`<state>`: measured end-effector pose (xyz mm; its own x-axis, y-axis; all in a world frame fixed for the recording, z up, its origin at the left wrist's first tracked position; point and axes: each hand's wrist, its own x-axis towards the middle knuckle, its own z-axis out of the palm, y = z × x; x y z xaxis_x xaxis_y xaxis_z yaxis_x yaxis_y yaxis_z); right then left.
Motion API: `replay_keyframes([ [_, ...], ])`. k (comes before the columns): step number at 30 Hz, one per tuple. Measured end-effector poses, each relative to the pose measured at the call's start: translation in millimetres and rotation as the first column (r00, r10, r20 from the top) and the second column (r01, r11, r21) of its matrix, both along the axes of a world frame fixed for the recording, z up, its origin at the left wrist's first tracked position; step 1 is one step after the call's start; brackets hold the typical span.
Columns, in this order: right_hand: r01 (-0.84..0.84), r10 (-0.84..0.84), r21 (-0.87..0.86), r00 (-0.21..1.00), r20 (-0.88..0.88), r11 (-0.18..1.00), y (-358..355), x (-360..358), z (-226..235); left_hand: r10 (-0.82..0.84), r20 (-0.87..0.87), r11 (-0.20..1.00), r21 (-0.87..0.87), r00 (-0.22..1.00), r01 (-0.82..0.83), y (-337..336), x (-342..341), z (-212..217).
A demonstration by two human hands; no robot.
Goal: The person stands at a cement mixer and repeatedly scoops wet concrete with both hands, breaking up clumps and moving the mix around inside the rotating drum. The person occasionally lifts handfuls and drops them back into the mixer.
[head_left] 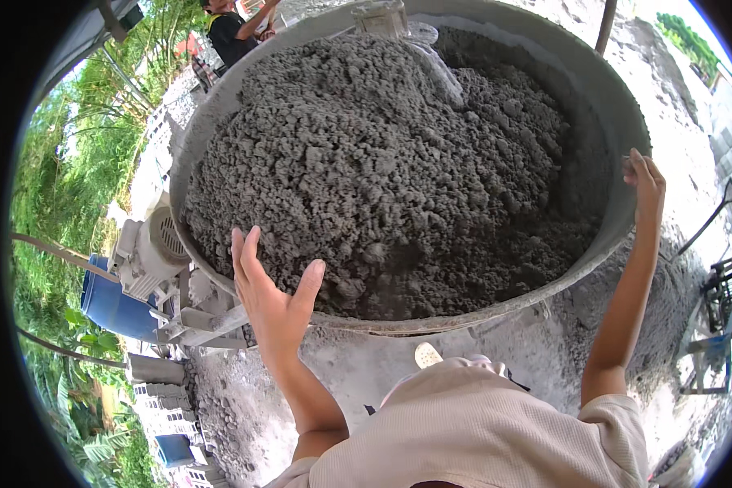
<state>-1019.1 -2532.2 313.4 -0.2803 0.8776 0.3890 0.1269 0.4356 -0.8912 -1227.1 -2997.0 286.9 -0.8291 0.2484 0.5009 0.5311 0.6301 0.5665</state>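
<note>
In front of me stands a large round mixer pan (366, 327), its wall coated in grey. Damp, crumbly grey concrete mix (358, 171) is heaped high in it, sloping lower toward the right. My left hand (275, 305) is raised at the near left rim, fingers and thumb spread, holding nothing. It overlaps the rim in the picture; whether it touches cannot be told. At the right rim, my right hand (646, 187) has its fingers curled over the edge. Part of the mixer's fittings (380, 18) shows at the far side, and a grey-caked arm (441, 73) reaches down into the mix.
Left of the pan are a motor (161, 241) and a blue barrel (118, 301). Another person (234, 37) is beyond the far left rim. A long-handled tool (712, 215) and a metal frame (720, 325) stand on the right. Concrete blocks (167, 415) are stacked at lower left.
</note>
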Motion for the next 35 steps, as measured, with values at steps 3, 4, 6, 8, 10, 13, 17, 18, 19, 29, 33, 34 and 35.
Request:
replay_keyframes([
  [3,-0.022,0.019,0.047,0.996,0.082,0.999,-18,4,1,-0.083,0.057,0.991,0.11,0.995,0.076,-10,6,12],
  [4,-0.019,0.014,0.057,0.995,0.1,0.998,-22,1,3,-0.087,0.04,0.993,0.089,0.995,0.083,-14,8,12],
  [6,-0.024,0.006,0.099,0.982,0.187,0.995,-31,0,0,-0.093,0.005,0.995,0.046,0.996,0.093,-20,12,11],
  [8,-0.019,-0.009,0.115,0.97,0.244,0.993,-39,-3,-1,-0.132,0.034,0.991,-0.02,0.991,0.132,-23,18,6],
  [10,0.007,-0.037,0.12,0.968,0.249,0.993,-45,-8,2,-0.157,0.061,0.985,-0.065,0.986,0.161,-20,21,4],
  [13,-0.009,-0.028,0.099,0.933,0.36,0.995,-42,-1,-2,-0.146,0.105,0.97,-0.18,0.984,0.163,-19,27,-6],
  [17,0.024,-0.064,0.099,0.905,0.421,0.995,-46,-6,8,-0.146,0.109,0.955,-0.245,0.983,0.169,-8,27,-8],
  [18,0.011,-0.058,0.118,0.912,0.406,0.993,-45,-4,5,-0.148,0.1,0.952,-0.256,0.984,0.169,-5,27,-8],
  [19,-0.008,-0.046,0.142,0.927,0.372,0.99,-44,-4,4,-0.141,0.114,0.948,-0.27,0.983,0.168,-4,29,-1],
  [29,-0.068,-0.03,0.199,0.892,0.452,0.978,-42,-10,6,0.055,0.166,0.941,-0.338,0.985,0.004,21,25,-9],
  [33,-0.016,-0.068,0.22,0.927,0.369,0.975,-35,-8,-7,0.105,0.153,0.935,-0.353,0.983,-0.045,26,30,-20],
  [34,-0.023,-0.056,0.217,0.935,0.35,0.976,-34,-7,-8,0.126,0.181,0.932,-0.358,0.975,-0.054,27,31,-20],
  [35,-0.029,-0.045,0.214,0.943,0.331,0.976,-33,-5,-9,0.15,0.196,0.924,-0.377,0.969,-0.066,29,31,-19],
])
